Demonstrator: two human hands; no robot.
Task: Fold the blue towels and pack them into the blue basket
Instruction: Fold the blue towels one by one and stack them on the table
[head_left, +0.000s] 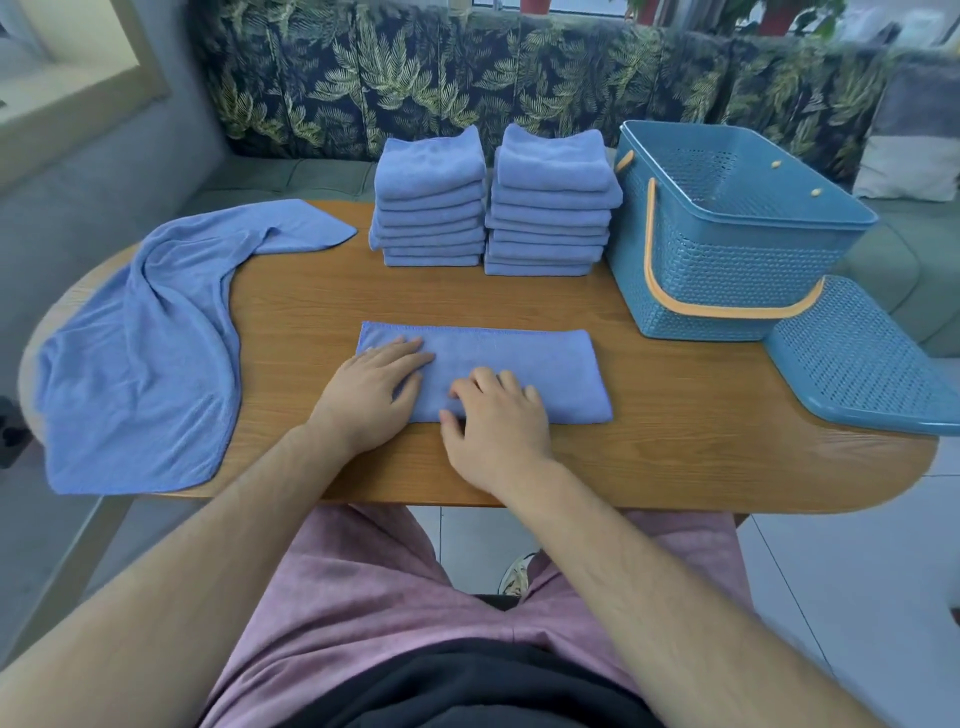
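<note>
One fleecy oblong towel (545, 364) under left hand (371, 387), right hand (496, 423)

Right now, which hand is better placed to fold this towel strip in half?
Probably the left hand: it rests on the left end of the towel strip, ready to lift it over, while the right hand rests mid-strip, where the crease would fall.

Home living room, leaf-print sofa (467, 78), wooden table (519, 301), potted plants (774, 15)

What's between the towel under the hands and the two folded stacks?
Nothing: only bare wooden table separates the half-folded towel from the left stack and right stack, in head view.
</note>
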